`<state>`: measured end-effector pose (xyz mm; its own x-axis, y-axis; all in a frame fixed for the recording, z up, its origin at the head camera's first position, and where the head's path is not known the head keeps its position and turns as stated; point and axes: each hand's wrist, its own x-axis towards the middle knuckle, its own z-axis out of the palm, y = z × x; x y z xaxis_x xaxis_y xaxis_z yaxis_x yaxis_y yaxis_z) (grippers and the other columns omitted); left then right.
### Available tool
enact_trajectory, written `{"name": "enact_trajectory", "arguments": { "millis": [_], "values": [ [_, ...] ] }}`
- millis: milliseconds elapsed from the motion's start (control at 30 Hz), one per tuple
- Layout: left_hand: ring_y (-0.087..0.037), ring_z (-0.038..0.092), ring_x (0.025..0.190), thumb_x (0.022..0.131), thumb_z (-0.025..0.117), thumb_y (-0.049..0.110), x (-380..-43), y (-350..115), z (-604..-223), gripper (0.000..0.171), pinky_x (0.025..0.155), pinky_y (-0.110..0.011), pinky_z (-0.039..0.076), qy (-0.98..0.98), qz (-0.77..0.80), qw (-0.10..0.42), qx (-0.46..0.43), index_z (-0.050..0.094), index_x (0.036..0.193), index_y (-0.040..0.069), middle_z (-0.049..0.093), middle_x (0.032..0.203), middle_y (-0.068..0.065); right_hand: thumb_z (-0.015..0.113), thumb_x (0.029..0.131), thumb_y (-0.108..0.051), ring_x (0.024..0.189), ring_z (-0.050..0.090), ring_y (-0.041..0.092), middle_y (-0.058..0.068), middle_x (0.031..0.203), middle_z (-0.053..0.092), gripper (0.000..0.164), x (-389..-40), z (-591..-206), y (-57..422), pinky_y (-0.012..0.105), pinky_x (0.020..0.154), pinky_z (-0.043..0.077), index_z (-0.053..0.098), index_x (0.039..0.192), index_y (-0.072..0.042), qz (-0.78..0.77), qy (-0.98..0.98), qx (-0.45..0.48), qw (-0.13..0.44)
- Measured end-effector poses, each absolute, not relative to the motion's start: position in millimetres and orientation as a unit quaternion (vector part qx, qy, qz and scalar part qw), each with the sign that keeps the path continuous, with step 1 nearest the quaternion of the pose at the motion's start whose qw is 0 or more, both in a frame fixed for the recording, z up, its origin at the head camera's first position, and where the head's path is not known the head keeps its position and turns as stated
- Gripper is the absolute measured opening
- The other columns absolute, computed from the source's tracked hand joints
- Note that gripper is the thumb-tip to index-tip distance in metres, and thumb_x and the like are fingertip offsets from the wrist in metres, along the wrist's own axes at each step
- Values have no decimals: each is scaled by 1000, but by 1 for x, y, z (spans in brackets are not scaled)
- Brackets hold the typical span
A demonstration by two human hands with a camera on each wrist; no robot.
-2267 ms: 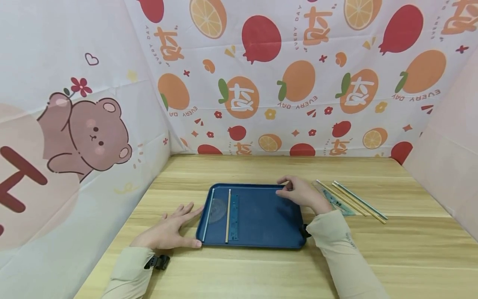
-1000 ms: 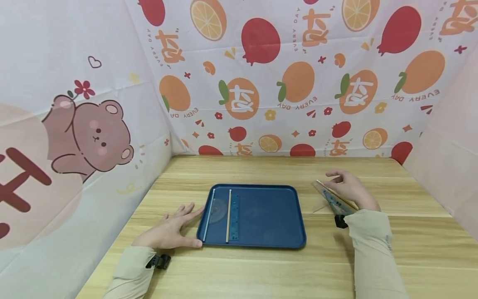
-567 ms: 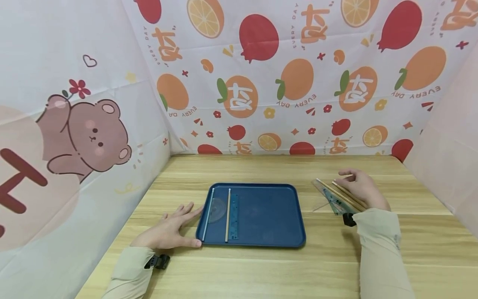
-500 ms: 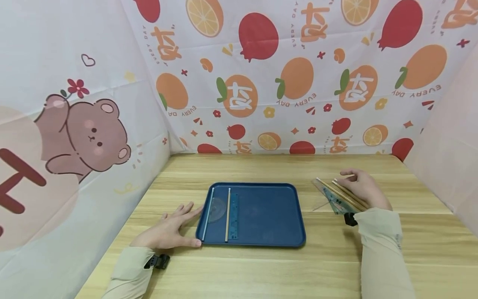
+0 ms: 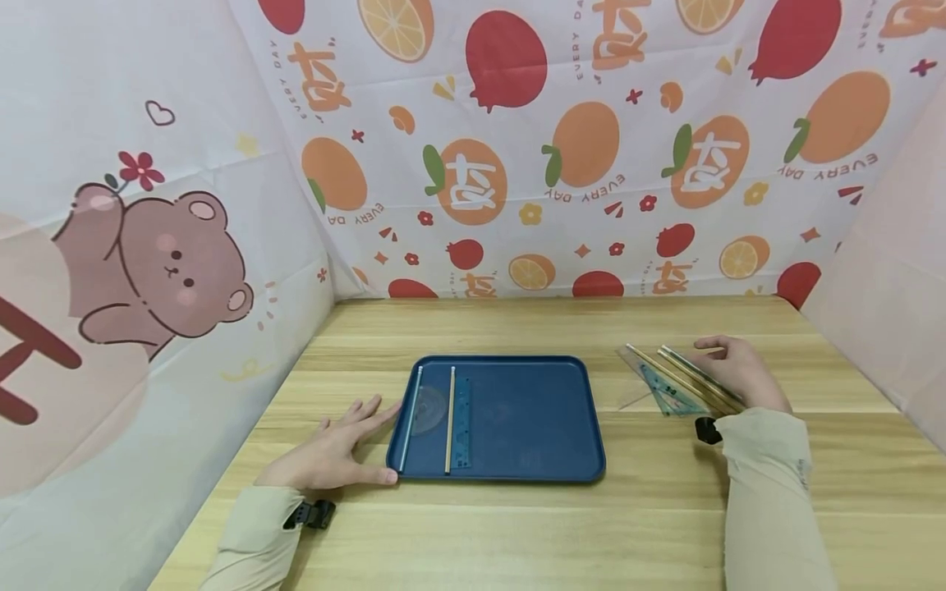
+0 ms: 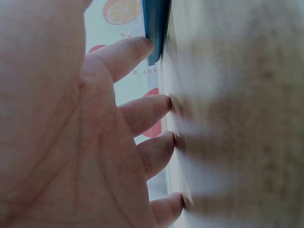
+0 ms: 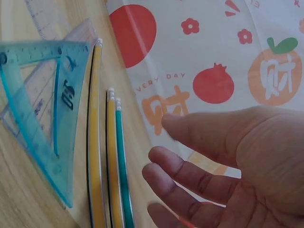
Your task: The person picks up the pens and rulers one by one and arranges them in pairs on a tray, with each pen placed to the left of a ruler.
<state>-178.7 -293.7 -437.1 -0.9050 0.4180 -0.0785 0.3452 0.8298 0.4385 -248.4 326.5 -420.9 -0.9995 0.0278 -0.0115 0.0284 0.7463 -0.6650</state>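
My left hand [image 5: 332,451] lies spread on the table, its thumb and index finger touching the left rim of a blue tray [image 5: 532,427]. In that tray are a green pencil [image 5: 411,419], a clear round-edged protractor [image 5: 432,410], a yellow pencil [image 5: 450,419] and a blue ruler [image 5: 462,423]. My right hand [image 5: 742,373] hovers beside the pencils on the right. In the right wrist view its loosely bent fingers [image 7: 166,185] stand apart from two yellow pencils [image 7: 96,133] and a green pencil [image 7: 123,166]. Left of these lies a teal set square [image 7: 69,123].
A clear set square [image 5: 631,361] lies partly under the teal one. The wooden table [image 5: 517,533] is bounded by a fruit-print cloth [image 5: 584,222] behind and a bear-print cloth [image 5: 185,263] at the left.
My right hand has moved from the tray's back right corner to the pencils, then slightly further right, uncovering more of them. The left hand stays at the tray; the head view tilts slightly.
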Motion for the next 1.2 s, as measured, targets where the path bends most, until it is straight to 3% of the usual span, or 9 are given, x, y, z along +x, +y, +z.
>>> {"name": "enact_trajectory", "arguments": {
  "millis": [333, 433, 533, 633, 900, 1033, 1200],
  "values": [
    [-60, 13, 161, 81, 86, 65, -177, -292, -435, 110, 112, -93, 9, 952, 216, 97, 196, 35, 170, 26, 23, 176, -28, 59, 108, -20, 126, 58, 60, 43, 136, 61, 48, -251, -431, 336, 63, 101, 51, 57, 142, 13, -337, 940, 40, 8],
    [-60, 11, 162, 82, 86, 64, -176, -291, -435, 109, 112, -93, 8, 950, 223, 101, 196, 34, 170, 26, 22, 176, -28, 61, 107, -20, 125, 59, 58, 42, 136, 62, 47, -254, -434, 337, 55, 94, 54, 58, 140, 13, -329, 943, 47, 12],
    [-60, 11, 161, 82, 86, 63, -176, -291, -434, 109, 112, -93, 7, 948, 227, 102, 198, 34, 170, 25, 21, 176, -29, 61, 106, -16, 114, 65, 51, 40, 134, 65, 43, -256, -436, 338, 41, 81, 54, 60, 137, 13, -327, 943, 53, 15],
    [-61, 12, 161, 82, 86, 64, -175, -291, -434, 110, 111, -93, 8, 949, 223, 99, 200, 34, 170, 25, 21, 176, -29, 62, 105, -11, 101, 69, 43, 38, 128, 68, 38, -259, -437, 339, 35, 72, 51, 61, 133, 14, -319, 946, 53, 13],
    [-60, 14, 161, 81, 86, 65, -175, -292, -433, 110, 112, -93, 9, 951, 218, 95, 200, 35, 170, 25, 22, 176, -28, 65, 100, -11, 105, 66, 50, 35, 116, 72, 34, -262, -436, 345, 55, 87, 54, 66, 125, 12, -277, 960, 37, 11],
    [-60, 13, 161, 82, 86, 65, -175, -293, -434, 110, 111, -93, 8, 951, 218, 96, 199, 36, 170, 24, 22, 176, -28, 65, 97, -8, 103, 64, 45, 33, 115, 72, 30, -263, -434, 347, 53, 86, 52, 69, 121, 10, -263, 964, 37, 23],
    [-61, 12, 161, 82, 86, 65, -175, -294, -433, 110, 112, -93, 7, 950, 220, 99, 199, 35, 170, 24, 21, 176, -29, 60, 92, -2, 101, 60, 41, 33, 125, 68, 31, -264, -430, 348, 43, 78, 48, 74, 118, 6, -249, 966, 46, 46]
  ]
}}
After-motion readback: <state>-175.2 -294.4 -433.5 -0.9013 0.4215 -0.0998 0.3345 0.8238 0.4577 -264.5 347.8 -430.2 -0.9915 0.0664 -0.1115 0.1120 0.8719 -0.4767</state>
